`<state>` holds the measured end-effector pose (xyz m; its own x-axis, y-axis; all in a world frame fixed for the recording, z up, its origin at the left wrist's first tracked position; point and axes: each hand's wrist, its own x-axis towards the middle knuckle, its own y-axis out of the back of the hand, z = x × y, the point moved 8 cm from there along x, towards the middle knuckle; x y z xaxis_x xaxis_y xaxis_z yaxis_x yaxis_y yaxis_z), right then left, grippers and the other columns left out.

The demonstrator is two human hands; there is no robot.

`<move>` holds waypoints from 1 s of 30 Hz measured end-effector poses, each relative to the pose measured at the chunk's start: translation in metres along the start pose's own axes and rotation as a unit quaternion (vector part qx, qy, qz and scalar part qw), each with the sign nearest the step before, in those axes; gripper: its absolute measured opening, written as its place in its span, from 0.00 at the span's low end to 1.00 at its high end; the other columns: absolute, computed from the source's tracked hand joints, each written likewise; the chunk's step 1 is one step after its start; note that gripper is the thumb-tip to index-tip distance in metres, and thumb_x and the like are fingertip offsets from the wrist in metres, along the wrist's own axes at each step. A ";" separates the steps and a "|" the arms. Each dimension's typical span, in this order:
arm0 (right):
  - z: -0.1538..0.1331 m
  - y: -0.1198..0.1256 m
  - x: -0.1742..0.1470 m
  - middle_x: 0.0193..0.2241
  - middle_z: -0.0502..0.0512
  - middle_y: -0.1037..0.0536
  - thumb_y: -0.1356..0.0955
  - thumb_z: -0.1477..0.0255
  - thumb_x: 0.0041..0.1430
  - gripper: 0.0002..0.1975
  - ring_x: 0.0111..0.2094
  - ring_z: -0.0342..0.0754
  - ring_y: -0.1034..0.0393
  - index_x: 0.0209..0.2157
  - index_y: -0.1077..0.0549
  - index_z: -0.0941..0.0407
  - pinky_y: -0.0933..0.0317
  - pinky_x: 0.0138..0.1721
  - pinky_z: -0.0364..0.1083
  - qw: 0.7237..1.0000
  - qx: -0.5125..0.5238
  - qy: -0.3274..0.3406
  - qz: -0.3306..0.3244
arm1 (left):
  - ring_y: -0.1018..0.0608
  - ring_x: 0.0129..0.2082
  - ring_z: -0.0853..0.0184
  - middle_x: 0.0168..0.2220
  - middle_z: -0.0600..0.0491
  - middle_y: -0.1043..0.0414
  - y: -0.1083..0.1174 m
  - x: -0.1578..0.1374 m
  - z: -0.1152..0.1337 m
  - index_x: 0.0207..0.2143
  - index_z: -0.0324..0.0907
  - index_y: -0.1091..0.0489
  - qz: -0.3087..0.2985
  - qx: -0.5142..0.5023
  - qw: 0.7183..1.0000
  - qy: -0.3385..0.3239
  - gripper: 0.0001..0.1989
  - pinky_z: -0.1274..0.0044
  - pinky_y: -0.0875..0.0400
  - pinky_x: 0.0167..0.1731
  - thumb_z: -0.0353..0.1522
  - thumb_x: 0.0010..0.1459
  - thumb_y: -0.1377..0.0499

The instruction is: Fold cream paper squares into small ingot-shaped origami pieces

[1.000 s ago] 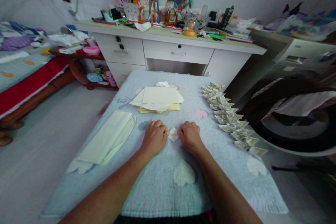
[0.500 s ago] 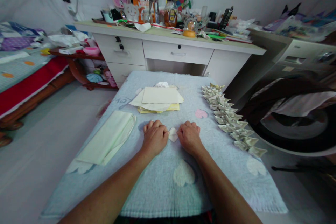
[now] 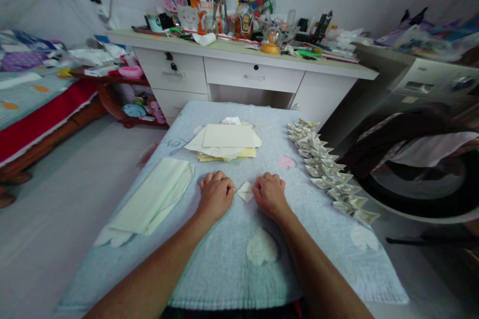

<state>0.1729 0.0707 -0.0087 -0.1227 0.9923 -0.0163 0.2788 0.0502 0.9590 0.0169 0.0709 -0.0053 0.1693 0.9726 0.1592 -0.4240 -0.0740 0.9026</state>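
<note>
A small folded piece of cream paper [image 3: 245, 192], roughly diamond-shaped with a crease across it, lies between my two hands just above the cloth. My left hand [image 3: 216, 195] is closed, its fingers curled and its thumb and forefinger at the paper's left corner. At the right corner, my right hand [image 3: 270, 194] is closed too, pinching the paper; its fingertips partly hide that end. To the right stands a long row of folded paper boats [image 3: 322, 164], packed close together.
Beyond my hands lies a stack of cream and yellow paper sheets [image 3: 229, 135]. A folded pale green sheet [image 3: 151, 197] rests on the left of the cloth-covered table [image 3: 232, 269]. Behind stands a cluttered desk [image 3: 254, 72], with a washing machine [image 3: 422, 84] to the right.
My left hand has moved a little to the left, and more of the folded paper's left corner shows. My right hand has stayed nearly in place.
</note>
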 end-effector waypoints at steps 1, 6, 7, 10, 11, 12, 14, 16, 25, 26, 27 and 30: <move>0.000 0.000 0.000 0.37 0.57 0.29 0.37 0.67 0.61 0.10 0.41 0.52 0.41 0.32 0.27 0.56 0.54 0.40 0.49 1.000 0.001 0.001 0.000 | 0.33 0.40 0.59 0.36 0.50 0.30 0.001 0.000 0.000 0.28 0.43 0.28 0.006 -0.002 1.000 -0.004 0.06 0.67 0.42 0.40 0.32 0.55 0.43; 0.001 -0.001 0.000 0.37 0.56 0.29 0.37 0.66 0.61 0.09 0.41 0.52 0.41 0.32 0.27 0.55 0.54 0.40 0.49 1.000 0.001 0.005 0.005 | 0.32 0.42 0.61 0.41 0.50 0.30 0.003 -0.002 0.015 0.44 0.43 0.29 0.036 -0.056 0.991 -0.113 0.12 0.68 0.38 0.43 0.27 0.58 0.46; 0.001 -0.001 0.001 0.37 0.56 0.29 0.37 0.66 0.61 0.10 0.41 0.52 0.41 0.32 0.27 0.55 0.54 0.40 0.49 1.000 0.000 0.006 0.006 | 0.32 0.43 0.62 0.43 0.50 0.30 0.002 -0.004 0.021 0.46 0.43 0.30 0.034 -0.063 0.987 -0.146 0.14 0.69 0.38 0.44 0.26 0.59 0.47; 0.001 -0.001 0.001 0.37 0.56 0.29 0.36 0.65 0.61 0.10 0.41 0.52 0.41 0.32 0.27 0.55 0.54 0.41 0.49 1.000 0.000 0.005 0.004 | 0.32 0.43 0.62 0.43 0.50 0.29 -0.004 -0.010 0.036 0.47 0.45 0.29 0.020 -0.034 0.976 -0.216 0.15 0.69 0.37 0.44 0.25 0.61 0.48; 0.002 -0.001 0.001 0.37 0.56 0.29 0.36 0.65 0.61 0.10 0.42 0.52 0.41 0.33 0.27 0.55 0.54 0.41 0.49 1.000 0.000 0.005 0.002 | 0.32 0.43 0.62 0.43 0.51 0.28 -0.006 -0.012 0.040 0.46 0.45 0.29 0.016 -0.012 0.974 -0.228 0.14 0.69 0.37 0.44 0.26 0.61 0.48; 0.002 -0.001 0.000 0.37 0.56 0.29 0.36 0.65 0.61 0.10 0.42 0.52 0.41 0.33 0.27 0.55 0.54 0.41 0.49 1.000 -0.002 0.004 0.002 | 0.32 0.43 0.61 0.43 0.51 0.28 -0.008 -0.014 0.043 0.45 0.45 0.29 0.013 0.011 0.972 -0.236 0.13 0.68 0.37 0.44 0.27 0.61 0.47; 0.002 0.000 -0.001 0.38 0.56 0.30 0.36 0.65 0.61 0.09 0.42 0.52 0.42 0.34 0.28 0.55 0.54 0.41 0.49 1.000 -0.005 0.001 0.004 | 0.32 0.44 0.60 0.42 0.51 0.27 -0.010 -0.018 0.048 0.45 0.44 0.29 0.004 0.054 0.968 -0.245 0.11 0.66 0.38 0.44 0.29 0.62 0.47; 0.004 0.002 -0.002 0.39 0.56 0.30 0.35 0.64 0.60 0.09 0.42 0.52 0.42 0.34 0.28 0.54 0.54 0.41 0.49 1.000 -0.006 -0.004 0.009 | 0.32 0.44 0.60 0.42 0.51 0.27 -0.011 -0.020 0.051 0.46 0.44 0.30 -0.005 0.086 0.965 -0.249 0.11 0.66 0.38 0.44 0.30 0.63 0.48; 0.017 0.003 -0.003 0.40 0.55 0.31 0.36 0.71 0.59 0.05 0.43 0.51 0.42 0.34 0.28 0.55 0.53 0.41 0.48 0.999 0.043 -0.021 0.011 | 0.31 0.43 0.60 0.43 0.49 0.29 -0.015 -0.023 0.056 0.45 0.42 0.32 -0.054 0.127 0.959 -0.247 0.10 0.69 0.36 0.43 0.28 0.63 0.48; 0.018 0.004 -0.003 0.40 0.55 0.31 0.37 0.71 0.60 0.06 0.43 0.51 0.42 0.34 0.28 0.55 0.53 0.41 0.48 0.999 0.049 -0.021 0.011 | 0.31 0.43 0.60 0.42 0.49 0.29 -0.015 -0.023 0.057 0.45 0.41 0.32 -0.053 0.128 0.959 -0.248 0.09 0.69 0.36 0.43 0.28 0.63 0.48; 0.017 0.004 -0.003 0.40 0.55 0.31 0.37 0.71 0.60 0.06 0.43 0.51 0.42 0.35 0.29 0.54 0.53 0.41 0.48 0.998 0.052 -0.021 0.012 | 0.31 0.43 0.60 0.42 0.49 0.29 -0.016 -0.023 0.057 0.44 0.41 0.32 -0.052 0.129 0.959 -0.249 0.09 0.69 0.36 0.43 0.28 0.63 0.48; 0.014 0.005 -0.004 0.40 0.56 0.32 0.36 0.66 0.60 0.07 0.43 0.52 0.42 0.36 0.29 0.54 0.53 0.42 0.48 0.999 0.042 -0.022 0.027 | 0.30 0.41 0.61 0.40 0.49 0.29 -0.017 -0.023 0.059 0.44 0.40 0.32 -0.043 0.136 0.957 -0.252 0.09 0.69 0.35 0.42 0.28 0.64 0.49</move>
<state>0.1881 0.0682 -0.0077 -0.0640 0.9977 0.0204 0.3624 0.0042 0.9320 0.0721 0.0366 -0.0005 0.6296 0.7533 0.1900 -0.1528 -0.1197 0.9810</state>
